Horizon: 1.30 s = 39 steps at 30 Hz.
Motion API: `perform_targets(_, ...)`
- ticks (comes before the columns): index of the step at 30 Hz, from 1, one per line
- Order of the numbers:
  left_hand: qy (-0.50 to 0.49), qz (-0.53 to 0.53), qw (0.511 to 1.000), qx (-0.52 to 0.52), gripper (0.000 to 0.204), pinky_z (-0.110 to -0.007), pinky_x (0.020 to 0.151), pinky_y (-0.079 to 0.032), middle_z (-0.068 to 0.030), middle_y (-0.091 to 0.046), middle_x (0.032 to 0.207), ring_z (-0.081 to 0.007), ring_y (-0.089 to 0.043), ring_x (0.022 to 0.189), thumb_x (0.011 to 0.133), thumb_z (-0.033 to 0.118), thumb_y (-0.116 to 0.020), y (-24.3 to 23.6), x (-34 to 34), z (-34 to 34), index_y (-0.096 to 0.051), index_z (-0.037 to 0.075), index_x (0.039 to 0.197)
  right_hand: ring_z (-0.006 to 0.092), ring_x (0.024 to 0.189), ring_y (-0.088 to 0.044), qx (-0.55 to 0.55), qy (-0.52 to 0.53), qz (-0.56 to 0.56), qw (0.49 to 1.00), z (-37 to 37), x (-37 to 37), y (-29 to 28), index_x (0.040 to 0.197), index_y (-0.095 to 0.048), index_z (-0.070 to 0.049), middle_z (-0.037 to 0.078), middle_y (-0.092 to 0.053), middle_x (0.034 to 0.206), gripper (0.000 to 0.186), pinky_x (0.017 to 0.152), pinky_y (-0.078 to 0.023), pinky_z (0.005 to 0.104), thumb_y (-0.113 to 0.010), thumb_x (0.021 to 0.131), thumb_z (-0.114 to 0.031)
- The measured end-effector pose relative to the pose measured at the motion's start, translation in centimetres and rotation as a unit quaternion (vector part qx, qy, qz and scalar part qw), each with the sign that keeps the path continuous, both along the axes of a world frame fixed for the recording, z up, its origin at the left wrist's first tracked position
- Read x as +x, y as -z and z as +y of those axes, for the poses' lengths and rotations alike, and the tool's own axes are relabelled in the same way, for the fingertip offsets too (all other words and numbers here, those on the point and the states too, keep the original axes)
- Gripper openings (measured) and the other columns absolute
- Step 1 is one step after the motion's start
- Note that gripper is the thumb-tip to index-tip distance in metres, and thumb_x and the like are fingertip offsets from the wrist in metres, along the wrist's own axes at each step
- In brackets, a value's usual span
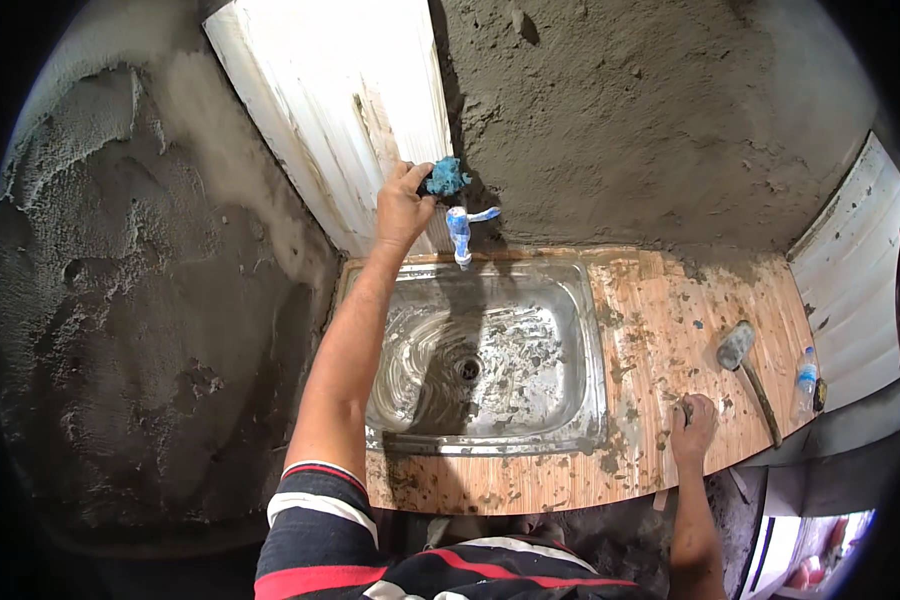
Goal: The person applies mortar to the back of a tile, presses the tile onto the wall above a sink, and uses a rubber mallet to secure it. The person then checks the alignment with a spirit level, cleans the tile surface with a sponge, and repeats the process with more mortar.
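Observation:
At the end of my raised left hand (404,208) is a crumpled blue wad (447,177), cloth or scrubber-like; my thumb and fingertips close on its left side. It sits against the white ribbed panel's (355,110) right edge, just above the tap (459,232), which is partly wrapped in blue and white. Below lies the steel sink (590,375), its basin smeared with grey mortar. On the wood-patterned countertop (650,310) to the right of the sink rests my right hand (693,430), its fingers curled; a small dark spot shows at the fingertips, too small to identify.
A mallet (736,346) lies on the countertop's right side, near a clear plastic bottle (805,378). Rough grey mortar covers the left wall (160,300) and the back wall (630,130). Another white panel (860,250) stands at the right. Mortar crumbs dot the countertop.

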State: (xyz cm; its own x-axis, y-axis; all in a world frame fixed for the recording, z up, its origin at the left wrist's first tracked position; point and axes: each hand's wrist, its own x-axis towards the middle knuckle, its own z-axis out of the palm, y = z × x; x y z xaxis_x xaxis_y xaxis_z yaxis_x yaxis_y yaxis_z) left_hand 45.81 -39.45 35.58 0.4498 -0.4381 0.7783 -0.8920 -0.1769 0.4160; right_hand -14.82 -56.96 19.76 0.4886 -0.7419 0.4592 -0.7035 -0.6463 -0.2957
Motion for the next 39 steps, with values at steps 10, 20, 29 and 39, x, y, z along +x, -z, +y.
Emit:
perform_targets(10,-0.062,0.06,0.988,0.128,0.041,-0.048,0.081,-0.052,-0.0182,-0.062,0.095,-0.0403,-0.064,0.091,0.07,0.0,-0.066,12.9,0.3,0.9,-0.072,0.007,0.11,0.0355,0.11,-0.057,0.011,-0.016,-0.007,1.0,-0.8,-0.7,1.1,0.109,-0.065,-0.007,0.012,-0.062,0.116,0.026,0.098,-0.042,0.0479,-0.072,0.084,-0.01)
perform_targets(20,0.021,0.422,0.87,-0.254,0.04,-0.033,0.088,-0.054,-0.0107,-0.072,0.105,-0.0225,-0.067,0.097,0.074,0.0,-0.072,3.9,-1.1,6.0,-0.07,-0.002,0.114,0.0355,0.11,-0.057,0.023,-0.011,-0.021,0.999,-0.9,-1.0,1.2,0.105,-0.064,-0.004,0.014,-0.062,0.113,0.022,0.099,-0.042,0.0474,-0.071,0.085,-0.009)
perform_targets(29,0.017,0.036,0.997,0.066,0.048,-0.043,0.082,-0.054,-0.0135,-0.062,0.099,-0.0331,-0.065,0.091,0.074,-0.006,-0.066,1.2,0.5,2.4,-0.073,0.016,0.117,0.0356,0.11,-0.057,0.002,-0.036,-0.027,0.999,-0.9,-0.5,1.6,0.105,-0.063,-0.004,0.014,-0.062,0.111,0.022,0.098,-0.043,0.0478,-0.071,0.085,-0.01)
perform_targets(39,0.065,-0.007,0.981,0.184,0.044,-0.046,0.078,-0.055,-0.0144,-0.063,0.099,-0.0352,-0.068,0.09,0.077,0.003,-0.071,-2.0,-1.1,-0.6,-0.074,0.018,0.119,0.0352,0.11,-0.056,0.006,-0.02,0.003,1.0,-1.0,-0.5,1.6,0.106,-0.063,-0.005,0.014,-0.061,0.111,0.021,0.099,-0.042,0.0481,-0.069,0.086,-0.01)
